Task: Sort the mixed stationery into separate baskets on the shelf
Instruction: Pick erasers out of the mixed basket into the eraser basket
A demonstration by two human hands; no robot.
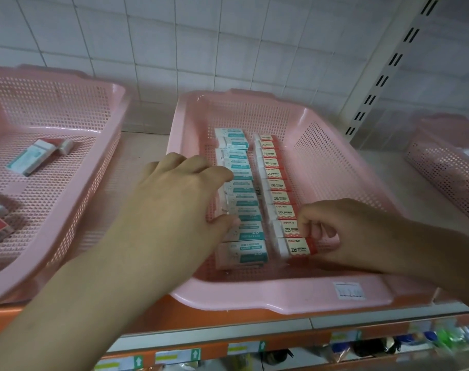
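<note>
Two neat rows of erasers lie in the middle basket [281, 295]: teal row [245, 231] left, red row [275, 174] right. The left hand [180, 194] rests spread on the teal row; the right hand [343, 231] pinches a red eraser [288, 228] (near the front). The left basket [115, 103] holds a few loose boxes [31, 158].
</note>
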